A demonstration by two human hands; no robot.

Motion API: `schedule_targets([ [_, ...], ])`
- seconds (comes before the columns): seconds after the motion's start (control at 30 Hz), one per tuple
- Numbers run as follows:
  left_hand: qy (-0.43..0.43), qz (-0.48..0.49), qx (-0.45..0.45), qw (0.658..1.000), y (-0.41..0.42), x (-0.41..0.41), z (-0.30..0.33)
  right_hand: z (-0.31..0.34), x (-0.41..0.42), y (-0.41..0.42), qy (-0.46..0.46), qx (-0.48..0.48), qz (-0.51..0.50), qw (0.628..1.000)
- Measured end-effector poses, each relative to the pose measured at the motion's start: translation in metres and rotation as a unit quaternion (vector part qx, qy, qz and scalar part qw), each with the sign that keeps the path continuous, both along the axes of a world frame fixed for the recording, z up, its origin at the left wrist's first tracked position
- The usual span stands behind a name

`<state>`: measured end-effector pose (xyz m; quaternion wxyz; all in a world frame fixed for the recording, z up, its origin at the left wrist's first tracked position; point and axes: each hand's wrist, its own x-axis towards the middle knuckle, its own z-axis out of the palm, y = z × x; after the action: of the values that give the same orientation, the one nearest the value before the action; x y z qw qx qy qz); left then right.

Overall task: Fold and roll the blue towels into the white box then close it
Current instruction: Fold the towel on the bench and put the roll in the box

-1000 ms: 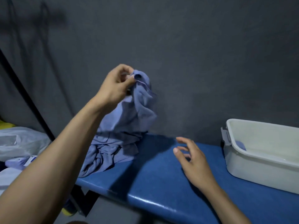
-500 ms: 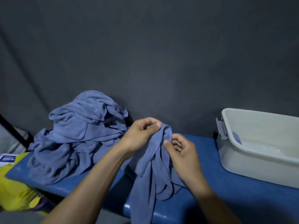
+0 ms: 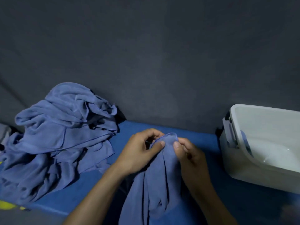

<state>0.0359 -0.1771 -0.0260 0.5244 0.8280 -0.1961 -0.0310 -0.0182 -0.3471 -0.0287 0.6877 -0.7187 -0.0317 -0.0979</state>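
Observation:
A single blue towel (image 3: 154,184) hangs bunched between my hands over the front of the blue table (image 3: 203,143). My left hand (image 3: 139,153) pinches its top edge with thumb and fingers. Close beside it, my right hand (image 3: 188,158) pinches the same top edge. A heap of crumpled blue towels (image 3: 56,135) lies on the left end of the table against the wall. The open white box (image 3: 259,174) stands at the right, with a grey latch on its near end and a bit of blue showing inside.
A dark grey wall (image 3: 162,54) rises right behind the table. Something yellow (image 3: 6,205) shows below the table's front edge at the far left. The table's front edge runs under my forearms.
My left hand brought one towel down from high over the pile to the table's middle, and my right hand came up and took its top edge. Since half a second ago, little has moved.

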Motion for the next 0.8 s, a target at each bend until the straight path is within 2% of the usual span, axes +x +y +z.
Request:
schedule_targets([
  [0.1, -0.043, 0.012, 0.041, 0.998, 0.011, -0.006, 0.003, 0.008, -0.010, -0.009, 0.017, 0.012, -0.018, 1.000],
  [0.17, -0.101, 0.023, 0.084, 0.991, 0.018, -0.013, 0.009, 0.016, -0.017, -0.013, 0.038, 0.059, -0.005, 0.998],
  [0.23, -0.146, 0.037, 0.128, 0.980, 0.027, -0.023, 0.012, 0.027, -0.028, -0.017, 0.022, 0.123, 0.010, 0.992],
  [0.33, -0.171, 0.096, 0.173, 0.965, 0.046, -0.038, 0.020, 0.050, -0.054, -0.025, -0.019, 0.187, 0.008, 0.982],
  [0.4, -0.203, 0.190, 0.125, 0.952, 0.051, -0.047, 0.036, 0.063, -0.073, -0.034, -0.026, 0.207, 0.017, 0.978],
  [0.43, -0.206, 0.238, 0.053, 0.948, 0.051, -0.054, 0.049, 0.069, -0.082, -0.037, -0.027, 0.208, 0.032, 0.977],
  [0.47, -0.180, 0.257, -0.060, 0.948, 0.051, -0.061, 0.062, 0.075, -0.090, -0.039, -0.032, 0.202, 0.047, 0.978],
  [0.53, -0.053, 0.161, -0.297, 0.940, 0.044, -0.079, 0.088, 0.084, -0.099, -0.038, -0.040, 0.178, 0.062, 0.981],
  [0.57, 0.015, 0.065, -0.346, 0.936, 0.042, -0.088, 0.095, 0.087, -0.101, -0.034, -0.046, 0.162, 0.064, 0.984],
  [0.63, 0.067, -0.100, -0.280, 0.952, 0.033, -0.104, 0.100, 0.090, -0.100, -0.024, -0.058, 0.122, 0.068, 0.988],
  [0.7, 0.066, -0.211, -0.201, 0.954, 0.022, -0.112, 0.091, 0.089, -0.097, -0.012, -0.059, 0.099, 0.077, 0.990],
  [0.8, 0.066, -0.198, -0.124, 0.970, 0.012, -0.107, 0.077, 0.082, -0.094, -0.002, -0.048, 0.087, 0.089, 0.991],
])
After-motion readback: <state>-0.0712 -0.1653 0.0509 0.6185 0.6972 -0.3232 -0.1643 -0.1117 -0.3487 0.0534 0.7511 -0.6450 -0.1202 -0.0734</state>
